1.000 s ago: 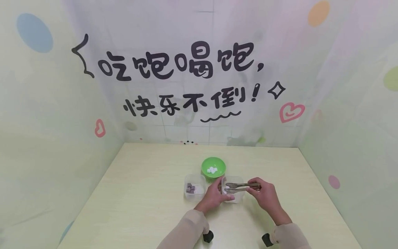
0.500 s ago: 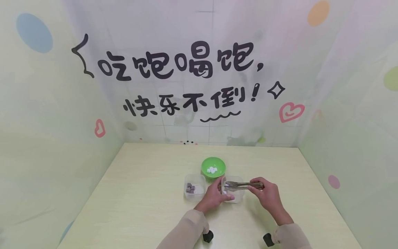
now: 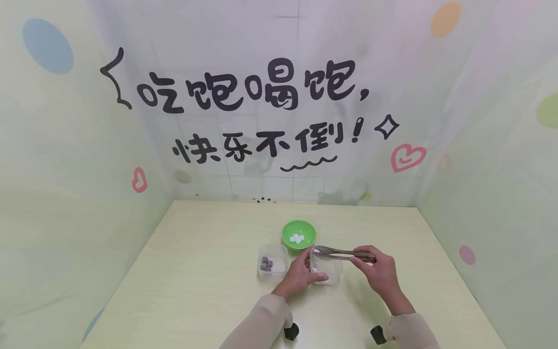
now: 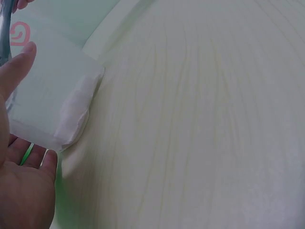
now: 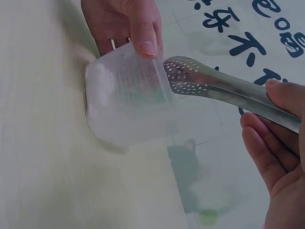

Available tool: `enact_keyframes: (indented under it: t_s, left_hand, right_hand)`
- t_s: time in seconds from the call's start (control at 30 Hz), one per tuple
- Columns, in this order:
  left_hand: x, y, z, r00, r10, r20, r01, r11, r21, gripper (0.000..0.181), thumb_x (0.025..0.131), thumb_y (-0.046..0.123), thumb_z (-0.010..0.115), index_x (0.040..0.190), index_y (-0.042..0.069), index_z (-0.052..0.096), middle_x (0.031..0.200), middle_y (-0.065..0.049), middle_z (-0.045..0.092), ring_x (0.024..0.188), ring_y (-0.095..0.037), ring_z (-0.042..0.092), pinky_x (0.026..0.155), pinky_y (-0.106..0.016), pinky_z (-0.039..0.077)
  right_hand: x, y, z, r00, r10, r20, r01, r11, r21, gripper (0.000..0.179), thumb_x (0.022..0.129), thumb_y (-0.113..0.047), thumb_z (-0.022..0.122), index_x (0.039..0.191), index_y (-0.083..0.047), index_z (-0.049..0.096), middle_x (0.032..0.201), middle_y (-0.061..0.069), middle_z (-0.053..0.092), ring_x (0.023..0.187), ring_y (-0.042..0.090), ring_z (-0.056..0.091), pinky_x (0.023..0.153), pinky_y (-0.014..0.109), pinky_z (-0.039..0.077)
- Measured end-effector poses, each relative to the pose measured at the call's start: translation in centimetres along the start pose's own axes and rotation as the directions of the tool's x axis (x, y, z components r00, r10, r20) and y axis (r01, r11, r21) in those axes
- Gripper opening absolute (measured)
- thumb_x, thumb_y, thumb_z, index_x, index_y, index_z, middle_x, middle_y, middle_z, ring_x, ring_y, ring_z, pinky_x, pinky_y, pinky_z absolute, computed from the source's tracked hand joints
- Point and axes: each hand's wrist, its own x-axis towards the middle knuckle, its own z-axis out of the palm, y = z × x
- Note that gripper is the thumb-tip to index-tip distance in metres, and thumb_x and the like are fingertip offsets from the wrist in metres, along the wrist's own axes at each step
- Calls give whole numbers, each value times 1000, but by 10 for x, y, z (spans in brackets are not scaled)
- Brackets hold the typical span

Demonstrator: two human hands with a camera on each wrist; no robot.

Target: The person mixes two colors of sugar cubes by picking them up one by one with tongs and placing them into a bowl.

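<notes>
My left hand [image 3: 300, 274] grips a translucent plastic container [image 3: 330, 272], thumb on the near side and fingers at the left. White pieces lie at the container's left inside. With my right hand [image 3: 383, 272] I hold metal tongs [image 3: 337, 251], their perforated tips over the container's back left rim. In the right wrist view the tongs [image 5: 224, 88] reach the container's rim [image 5: 167, 78] with tips close together. Something white shows at the tips in the head view; whether it is pinched is unclear. Behind stands a green bowl [image 3: 299, 229] with several white chunks [image 3: 297, 239].
Left of my left hand stands another translucent container [image 3: 279, 277] with several brown cubes [image 3: 266, 264] in it. All stand on a pale wood-grain table [image 3: 209, 271]. A printed backdrop [image 3: 244, 43] rises behind and at both sides.
The tongs have risen from inside the container to its back left rim, and their tips have come closer together. My right hand has shifted slightly right. My left hand stays on the container.
</notes>
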Motion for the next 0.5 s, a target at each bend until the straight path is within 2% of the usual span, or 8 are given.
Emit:
enact_keyframes:
  t_s: [0.17,0.3,0.5]
  left_hand:
    - [0,0,0,1000,-5,-4,5,1000,9,94,73,27,87,150,11,35,147,-13,44,125,-33,49,104,-44,43]
    - [-1,2,0,1000,-12,-1,12,1000,24,97,73,28,86,150,7,33,147,-16,42,125,-35,49,104,-45,42]
    - [0,2,0,1000,-16,-1,16,1000,21,97,73,29,86,151,6,32,147,-16,43,124,-35,49,104,-46,43]
  right_hand:
    - [2,-3,0,999,-21,-47,23,999,42,21,75,1,81,93,-5,70,80,4,73,72,6,67,66,10,51]
    - [3,-7,1,997,15,-77,-8,996,88,21,75,3,80,92,-4,71,81,6,72,72,2,66,65,8,51]
    - [4,-30,3,990,43,-135,-29,994,109,20,74,7,79,92,4,70,82,16,71,70,1,64,62,8,50]
